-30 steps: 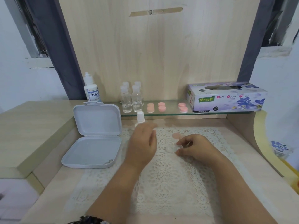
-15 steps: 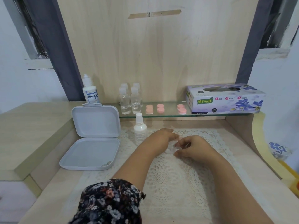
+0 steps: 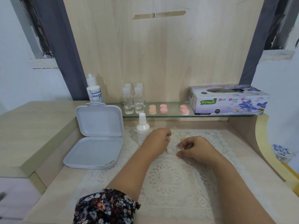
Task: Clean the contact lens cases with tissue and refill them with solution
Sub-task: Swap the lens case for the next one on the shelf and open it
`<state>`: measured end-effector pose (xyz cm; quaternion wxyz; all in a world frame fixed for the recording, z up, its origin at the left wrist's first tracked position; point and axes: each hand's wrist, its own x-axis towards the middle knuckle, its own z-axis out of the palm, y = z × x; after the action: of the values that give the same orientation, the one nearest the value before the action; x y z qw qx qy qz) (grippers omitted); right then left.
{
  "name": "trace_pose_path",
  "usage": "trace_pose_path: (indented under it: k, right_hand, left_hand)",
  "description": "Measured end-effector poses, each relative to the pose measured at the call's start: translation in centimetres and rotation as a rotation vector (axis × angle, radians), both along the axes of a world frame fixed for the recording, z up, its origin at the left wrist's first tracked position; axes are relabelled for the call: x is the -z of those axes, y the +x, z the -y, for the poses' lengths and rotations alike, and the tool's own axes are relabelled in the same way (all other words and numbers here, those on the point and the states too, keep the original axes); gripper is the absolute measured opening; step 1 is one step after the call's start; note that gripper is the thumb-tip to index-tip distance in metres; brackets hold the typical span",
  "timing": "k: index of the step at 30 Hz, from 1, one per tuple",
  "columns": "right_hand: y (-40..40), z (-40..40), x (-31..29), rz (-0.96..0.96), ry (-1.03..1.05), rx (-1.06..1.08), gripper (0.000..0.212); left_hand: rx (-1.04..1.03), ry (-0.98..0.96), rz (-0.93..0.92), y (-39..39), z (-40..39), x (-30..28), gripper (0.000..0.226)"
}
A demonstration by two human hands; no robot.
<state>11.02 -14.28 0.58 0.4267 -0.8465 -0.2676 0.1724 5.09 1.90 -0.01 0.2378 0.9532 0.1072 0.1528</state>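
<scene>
Both forearms reach forward over the lace mat (image 3: 169,175) on the worktop. The left hand (image 3: 157,139) and right hand (image 3: 195,147) meet knuckles up, fingers curled, pinching a small clear lens case (image 3: 172,149) between them; a white bottle (image 3: 142,129) stands just left.

Desk (image 3: 252,162) pale matt wood grain; mat (image 3: 171,178) white openwork lace (cloth); shelf (image 3: 171,116) glossy glass; box (image 3: 95,152) smooth plastic.

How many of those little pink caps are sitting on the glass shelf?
6, in three pairs along the glass shelf: pink caps beside the clear bottles, a middle pair, and a pair by the tissue box.
</scene>
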Motion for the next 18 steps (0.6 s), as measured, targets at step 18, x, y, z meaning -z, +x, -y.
trace_pose_path:
  k: [18]
  right_hand:
    - [0.0,0.1,0.1,0.005,0.013,-0.003,0.018]
  left_hand:
    - [0.049,-0.086,0.074,-2.2,1.6,2.1,0.029]
